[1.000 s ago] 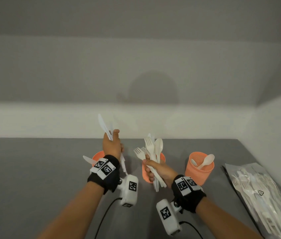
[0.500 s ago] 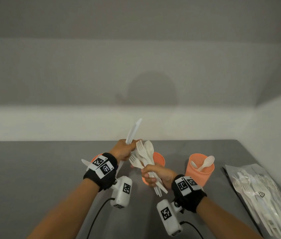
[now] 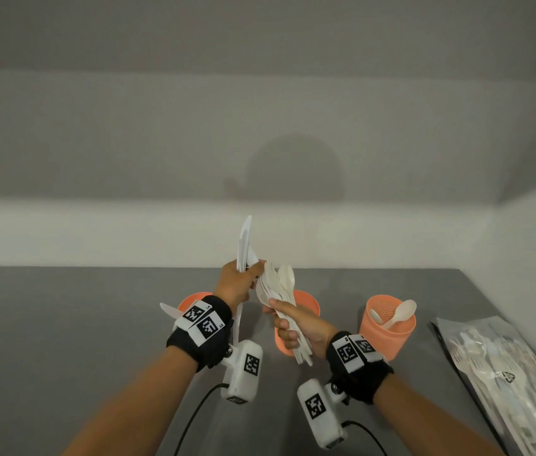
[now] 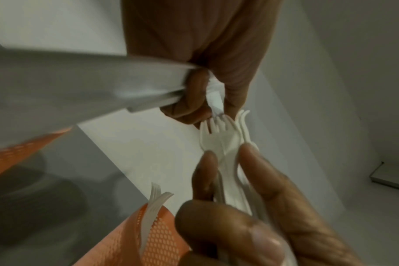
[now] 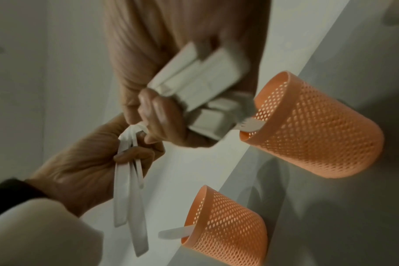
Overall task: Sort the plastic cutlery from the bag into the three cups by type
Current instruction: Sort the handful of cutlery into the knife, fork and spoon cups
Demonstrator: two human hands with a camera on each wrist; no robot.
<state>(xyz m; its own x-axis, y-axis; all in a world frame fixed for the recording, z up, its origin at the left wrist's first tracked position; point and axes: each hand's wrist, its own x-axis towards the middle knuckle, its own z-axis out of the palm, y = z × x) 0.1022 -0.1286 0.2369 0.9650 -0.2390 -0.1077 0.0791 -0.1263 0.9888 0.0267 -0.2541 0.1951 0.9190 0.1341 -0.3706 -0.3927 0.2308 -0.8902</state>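
knives [image 3: 244,245] gripped upright by left hand [image 3: 236,284] | fork-and-spoon bundle [image 3: 279,287] clasped in right hand [image 3: 298,327] | bag [image 3: 503,373] laid at worktop's [image 3: 62,324] right edge

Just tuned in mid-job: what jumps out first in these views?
The two hands meet above the middle orange mesh plastic cup: the left hand grips white plastic knives pointing up, while the right hand holds a bundle of white plastic forks and a spoon. At the right, another orange mesh cup holds white plastic spoons, and a clear plastic bag of cutlery lies at the grey table's right edge.
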